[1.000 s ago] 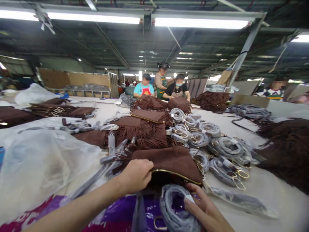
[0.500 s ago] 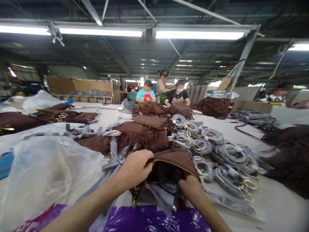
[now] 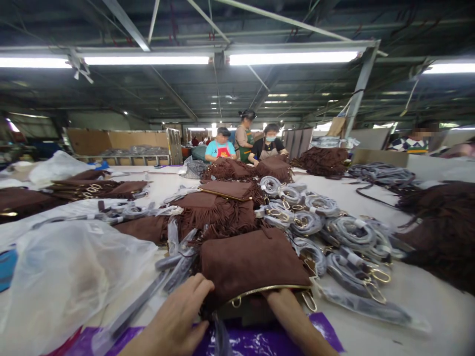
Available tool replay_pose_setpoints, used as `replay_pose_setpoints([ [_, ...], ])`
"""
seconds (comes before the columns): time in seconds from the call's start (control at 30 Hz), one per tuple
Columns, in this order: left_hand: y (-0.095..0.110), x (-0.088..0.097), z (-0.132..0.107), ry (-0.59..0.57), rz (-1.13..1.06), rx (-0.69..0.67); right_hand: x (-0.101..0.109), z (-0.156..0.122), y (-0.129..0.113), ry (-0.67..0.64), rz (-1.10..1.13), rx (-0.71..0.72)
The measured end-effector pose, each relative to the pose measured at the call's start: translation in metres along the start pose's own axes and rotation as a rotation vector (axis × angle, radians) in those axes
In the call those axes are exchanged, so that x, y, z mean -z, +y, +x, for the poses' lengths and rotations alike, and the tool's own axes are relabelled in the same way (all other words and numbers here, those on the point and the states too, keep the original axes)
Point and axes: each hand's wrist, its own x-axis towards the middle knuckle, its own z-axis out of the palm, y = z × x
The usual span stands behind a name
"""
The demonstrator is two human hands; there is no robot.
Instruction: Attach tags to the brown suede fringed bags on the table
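A brown suede-like bag point(image 3: 252, 257) lies in front of me, its gold-zippered mouth point(image 3: 274, 288) open towards me. My right hand point(image 3: 287, 311) reaches into that mouth; the fingers are hidden inside. At the bag's left edge is my left hand point(image 3: 180, 311), its fingertips against the side and its thumb held apart below. A plastic-wrapped strap point(image 3: 221, 336) shows under the mouth, near the left thumb. Beneath it all lies a shiny purple plastic sheet point(image 3: 252, 343).
Coiled, plastic-wrapped straps with gold clips point(image 3: 352, 235) pile up on the right. Behind are fringed brown bags point(image 3: 215, 210). A clear plastic bag point(image 3: 74, 267) covers the left side. Several people point(image 3: 245, 138) work across the white table point(image 3: 419, 291).
The bag's flat side has come down towards me, so its mouth now sits lower. My left hand has slid from the upper rim down to the left edge. The right hand stays inside.
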Motion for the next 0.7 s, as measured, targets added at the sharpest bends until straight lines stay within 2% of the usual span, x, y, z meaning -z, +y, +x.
replay_pose_setpoints([
  [0.07, -0.003, -0.014, -0.007, -0.050, 0.104, 0.078, -0.004, -0.005, -0.010, -0.132, 0.241, -0.091],
  [0.17, -0.002, -0.023, 0.001, -0.088, 0.140, 0.156, -0.020, -0.002, -0.031, -0.294, 0.588, -0.168],
  [0.27, -0.002, -0.015, 0.014, 0.026, 0.065, 0.091, -0.037, 0.012, -0.045, -0.269, 0.662, -0.132],
  [0.37, -0.006, -0.010, 0.021, 0.162, 0.015, -0.022, -0.050, 0.028, -0.043, -0.185, 0.644, -0.076],
  [0.5, -0.012, -0.017, 0.024, 0.211, -0.162, -0.088, -0.059, 0.035, -0.030, -0.119, 0.470, -0.029],
  [0.6, -0.011, -0.017, 0.025, 0.265, -0.302, -0.082, -0.053, 0.024, -0.027, -0.092, 0.309, 0.008],
  [0.7, -0.006, -0.007, 0.027, 0.335, -0.359, -0.073, -0.043, 0.003, -0.025, -0.115, 0.142, 0.075],
])
